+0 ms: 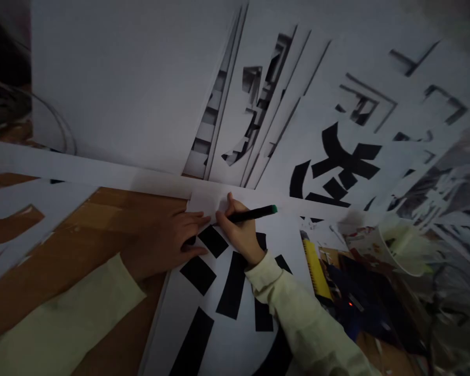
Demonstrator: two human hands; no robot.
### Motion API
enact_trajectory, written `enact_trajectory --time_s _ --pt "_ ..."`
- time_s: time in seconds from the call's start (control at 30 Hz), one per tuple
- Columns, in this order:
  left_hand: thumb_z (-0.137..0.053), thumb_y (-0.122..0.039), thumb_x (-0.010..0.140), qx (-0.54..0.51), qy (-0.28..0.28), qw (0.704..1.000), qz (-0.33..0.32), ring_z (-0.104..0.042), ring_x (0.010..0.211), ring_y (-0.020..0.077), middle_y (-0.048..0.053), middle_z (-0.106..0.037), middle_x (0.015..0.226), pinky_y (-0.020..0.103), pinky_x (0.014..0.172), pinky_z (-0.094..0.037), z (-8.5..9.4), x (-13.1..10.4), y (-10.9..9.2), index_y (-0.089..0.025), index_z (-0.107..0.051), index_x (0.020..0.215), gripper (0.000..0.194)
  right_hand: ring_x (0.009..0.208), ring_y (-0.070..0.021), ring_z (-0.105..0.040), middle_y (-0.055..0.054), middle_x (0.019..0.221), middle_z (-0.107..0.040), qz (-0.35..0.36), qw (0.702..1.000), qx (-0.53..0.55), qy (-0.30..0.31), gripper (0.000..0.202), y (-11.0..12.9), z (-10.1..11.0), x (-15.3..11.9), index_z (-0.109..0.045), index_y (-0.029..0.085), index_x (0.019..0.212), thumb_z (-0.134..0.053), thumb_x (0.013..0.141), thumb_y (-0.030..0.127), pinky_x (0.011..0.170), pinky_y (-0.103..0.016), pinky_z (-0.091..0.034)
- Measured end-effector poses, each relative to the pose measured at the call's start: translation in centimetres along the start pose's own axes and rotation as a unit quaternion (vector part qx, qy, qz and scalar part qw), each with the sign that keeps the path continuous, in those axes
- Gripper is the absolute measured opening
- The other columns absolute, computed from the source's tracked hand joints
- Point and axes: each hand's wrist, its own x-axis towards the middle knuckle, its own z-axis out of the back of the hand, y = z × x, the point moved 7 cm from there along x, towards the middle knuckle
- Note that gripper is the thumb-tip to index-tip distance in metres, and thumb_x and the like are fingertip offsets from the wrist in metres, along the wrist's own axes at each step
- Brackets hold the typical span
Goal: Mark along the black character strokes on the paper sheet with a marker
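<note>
My right hand (238, 232) is closed around a black marker with a green end (254, 213); its writing tip is hidden by my fingers near the top of a white sheet. The white sheet (223, 329) has large black shapes (232, 287) on it. My left hand (172, 240) lies on the left edge of that sheet with its fingers spread, beside a black square shape (213, 241). Something small and dark shows between its fingers, too small to name. A long white strip (156, 183) runs across just above both hands.
Behind the strip stand white boards with cut-outs (231, 115) and a sheet with black strokes (344, 156). At the right lie a yellow cutter (315, 269), a dark blue tool with a red light (348, 303) and a white bin (399, 245). Cut white sheets (62, 203) lie left on the wooden table (94, 224).
</note>
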Motion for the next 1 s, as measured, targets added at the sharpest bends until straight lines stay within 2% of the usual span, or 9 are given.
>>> enact_trajectory --time_s 0.1,0.43,0.53,0.73,1.0 --pt "-0.049 -0.056 0.09 0.003 0.004 1.0 -0.001 -0.051 0.127 0.0227 0.01 -0.06 0.131 0.042 0.108 -0.039 0.13 0.1 -0.08 -0.017 -0.059 0.121 0.051 0.047 -0.0074 -0.035 0.011 0.054 -0.034 -0.001 1.0 -0.02 0.015 0.031 0.02 -0.1 0.02 -0.036 0.023 0.057 -0.06 0.077 0.018 0.118 -0.049 -0.024" --pt "-0.056 -0.052 0.087 -0.009 -0.002 1.0 -0.009 -0.052 0.125 0.0243 0.008 -0.061 0.13 0.046 0.109 -0.038 0.21 0.22 -0.08 -0.019 -0.066 0.1 0.037 0.047 -0.0067 -0.035 0.011 0.055 -0.035 0.018 0.998 -0.058 0.032 0.03 0.27 -0.41 -0.08 -0.037 0.022 0.06 -0.059 0.08 0.017 0.12 -0.048 -0.024" --pt "-0.057 -0.051 0.087 -0.015 -0.005 1.0 -0.012 -0.051 0.126 0.0235 0.007 -0.06 0.131 0.045 0.11 -0.037 0.18 0.19 -0.04 -0.02 -0.065 0.1 0.034 0.048 -0.007 -0.036 0.01 0.055 -0.035 0.02 0.997 -0.061 0.031 0.03 0.39 -0.41 -0.04 -0.037 0.022 0.06 -0.059 0.08 0.018 0.12 -0.049 -0.025" --pt "-0.056 -0.052 0.088 -0.021 0.0 1.0 -0.01 -0.05 0.127 0.0233 0.008 -0.06 0.131 0.043 0.111 -0.034 0.21 0.16 0.02 -0.019 -0.065 0.101 0.037 0.048 -0.0076 -0.036 0.01 0.054 -0.034 0.03 0.997 -0.073 0.026 0.032 0.3 -0.42 -0.03 -0.035 0.023 0.059 -0.059 0.08 0.019 0.119 -0.049 -0.025" --pt "-0.054 -0.052 0.089 -0.021 0.023 1.0 0.003 -0.049 0.128 0.0237 0.007 -0.058 0.134 0.044 0.111 -0.035 0.17 0.25 0.03 -0.019 -0.065 0.092 0.035 0.048 -0.0089 -0.035 0.009 0.054 -0.034 0.037 0.996 -0.074 0.026 0.03 0.25 -0.51 -0.18 -0.037 0.024 0.059 -0.059 0.078 0.017 0.119 -0.049 -0.027"
